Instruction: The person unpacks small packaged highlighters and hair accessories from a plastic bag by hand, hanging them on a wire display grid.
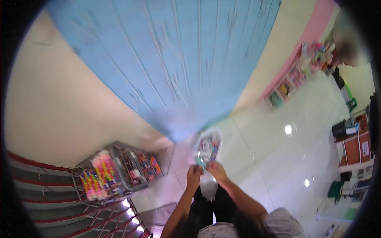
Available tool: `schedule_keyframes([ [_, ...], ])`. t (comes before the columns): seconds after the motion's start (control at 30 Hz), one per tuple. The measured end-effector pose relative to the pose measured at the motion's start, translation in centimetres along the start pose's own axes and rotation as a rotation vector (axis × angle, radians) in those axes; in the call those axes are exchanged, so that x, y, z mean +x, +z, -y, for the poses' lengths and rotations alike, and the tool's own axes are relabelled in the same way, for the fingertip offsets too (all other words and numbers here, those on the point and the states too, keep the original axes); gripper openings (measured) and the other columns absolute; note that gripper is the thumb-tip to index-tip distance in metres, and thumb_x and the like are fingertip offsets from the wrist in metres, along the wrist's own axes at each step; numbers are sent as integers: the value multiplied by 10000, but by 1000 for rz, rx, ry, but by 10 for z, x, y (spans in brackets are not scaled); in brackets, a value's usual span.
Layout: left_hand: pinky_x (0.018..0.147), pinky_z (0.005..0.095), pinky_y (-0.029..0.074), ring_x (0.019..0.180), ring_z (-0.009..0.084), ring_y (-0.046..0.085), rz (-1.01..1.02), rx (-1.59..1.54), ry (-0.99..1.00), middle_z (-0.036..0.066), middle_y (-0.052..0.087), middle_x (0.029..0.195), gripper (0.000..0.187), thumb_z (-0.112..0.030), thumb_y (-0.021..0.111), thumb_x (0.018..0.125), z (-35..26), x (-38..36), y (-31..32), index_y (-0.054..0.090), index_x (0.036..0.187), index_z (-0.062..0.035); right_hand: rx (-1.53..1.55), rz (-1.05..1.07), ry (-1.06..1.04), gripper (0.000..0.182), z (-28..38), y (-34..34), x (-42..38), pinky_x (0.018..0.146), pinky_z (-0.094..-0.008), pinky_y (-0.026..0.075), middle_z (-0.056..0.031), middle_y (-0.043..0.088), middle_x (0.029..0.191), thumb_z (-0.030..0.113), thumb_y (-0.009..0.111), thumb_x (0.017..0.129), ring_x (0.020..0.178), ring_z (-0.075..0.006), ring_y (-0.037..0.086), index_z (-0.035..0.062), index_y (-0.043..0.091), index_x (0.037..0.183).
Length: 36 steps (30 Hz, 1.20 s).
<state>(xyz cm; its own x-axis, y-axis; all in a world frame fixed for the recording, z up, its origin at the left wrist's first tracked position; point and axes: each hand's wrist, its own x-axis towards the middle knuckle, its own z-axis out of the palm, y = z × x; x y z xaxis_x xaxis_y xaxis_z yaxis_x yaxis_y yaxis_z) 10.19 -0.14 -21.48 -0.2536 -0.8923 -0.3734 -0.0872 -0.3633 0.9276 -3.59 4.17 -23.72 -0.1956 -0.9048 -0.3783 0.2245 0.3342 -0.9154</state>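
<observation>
My left hand (194, 175) and my right hand (217, 171) are close together in front of my lap, both with curled fingers. A small teal-green item (201, 162) with a pale ring-like part shows at the fingertips between them; blur hides its exact kind. My left fingers appear to pinch it. What my right fingers hold is too small to make out. Just beyond the hands, a white open bag or container (219, 138) on the floor holds many small mixed-colour pieces. A whitish object (208, 187) lies below the hands, between my dark-trousered legs.
At the left stands a wire rack (126, 174) with colourful packaged goods, near red-edged steps (41, 184). A blue corrugated wall or shutter (174, 59) rises ahead. Shelves of goods (291, 81) line the right wall. A black bin (339, 129) stands on the glossy tiled floor (254, 135).
</observation>
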Motion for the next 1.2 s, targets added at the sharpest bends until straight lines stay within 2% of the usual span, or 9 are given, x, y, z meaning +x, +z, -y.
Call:
schedule_keyframes([
  [0.1, 667, 272, 473, 723, 126, 584, -22, -8, 158, 67, 619, 815, 176, -166, 568, 910, -84, -40, -11, 560, 935, 7, -33, 129, -102, 187, 147, 36, -61, 671, -227, 431, -1, 596, 807, 190, 635, 873, 744, -88, 536, 25, 592, 950],
  [0.13, 687, 271, 481, 751, 127, 586, 50, -125, 248, 71, 621, 863, 176, -140, 561, 917, -119, -54, -16, 552, 998, 16, -160, 82, -130, 254, 129, 33, -49, 626, -234, 435, -14, 592, 771, 196, 646, 867, 698, -99, 549, 10, 574, 1024],
  [0.23, 727, 278, 499, 811, 132, 591, 141, -215, 464, 89, 611, 912, 280, -125, 550, 926, -223, -83, -41, 503, 1152, 34, -134, 176, -331, 330, 262, 67, -87, 603, -242, 431, -21, 567, 754, 187, 690, 837, 671, -87, 528, 9, 546, 1075],
  [0.3, 732, 291, 499, 803, 142, 579, 140, -324, 666, 95, 594, 902, 329, -155, 521, 943, -301, -107, -58, 462, 1213, 25, -272, 89, -845, 351, 355, 93, -105, 644, -237, 441, -49, 567, 837, 153, 674, 848, 707, -95, 526, 21, 510, 1129],
  [0.37, 730, 298, 496, 783, 148, 564, 92, -276, 931, 94, 578, 879, 341, -186, 479, 961, -367, -140, -75, 439, 1233, 17, 86, 135, -1013, 373, 444, 125, -139, 677, -238, 442, -73, 555, 914, 103, 644, 860, 737, -103, 520, 23, 466, 1179],
  [0.43, 739, 293, 483, 796, 146, 556, -4, -299, 937, 89, 563, 874, 317, -201, 458, 969, -389, -156, -90, 449, 1211, 4, 142, 150, -1236, 381, 517, 151, -168, 687, -242, 445, -78, 550, 906, 81, 620, 870, 718, -107, 507, 23, 441, 1202],
  [0.5, 742, 288, 476, 815, 144, 552, -57, -324, 911, 84, 554, 875, 297, -203, 450, 972, -391, -167, -103, 461, 1191, -4, 73, 128, -1422, 348, 574, 172, -172, 666, -241, 454, -78, 560, 867, 94, 619, 874, 705, -102, 508, 27, 461, 1176],
  [0.7, 740, 281, 477, 802, 136, 558, -26, -328, 753, 73, 571, 888, 246, -182, 454, 967, -344, -179, -133, 515, 1133, -12, 42, 129, -1440, 336, 674, 214, -150, 563, -246, 448, -65, 595, 734, 180, 642, 873, 634, -107, 560, 29, 507, 1141],
  [1.2, 757, 284, 486, 820, 154, 602, 29, -206, 508, 95, 619, 943, 226, -179, 447, 962, -289, -171, -162, 545, 1091, -22, 46, -15, -1442, 336, 689, 234, -126, 467, -266, 415, -59, 594, 667, 221, 696, 826, 530, -118, 551, 18, 557, 1055],
])
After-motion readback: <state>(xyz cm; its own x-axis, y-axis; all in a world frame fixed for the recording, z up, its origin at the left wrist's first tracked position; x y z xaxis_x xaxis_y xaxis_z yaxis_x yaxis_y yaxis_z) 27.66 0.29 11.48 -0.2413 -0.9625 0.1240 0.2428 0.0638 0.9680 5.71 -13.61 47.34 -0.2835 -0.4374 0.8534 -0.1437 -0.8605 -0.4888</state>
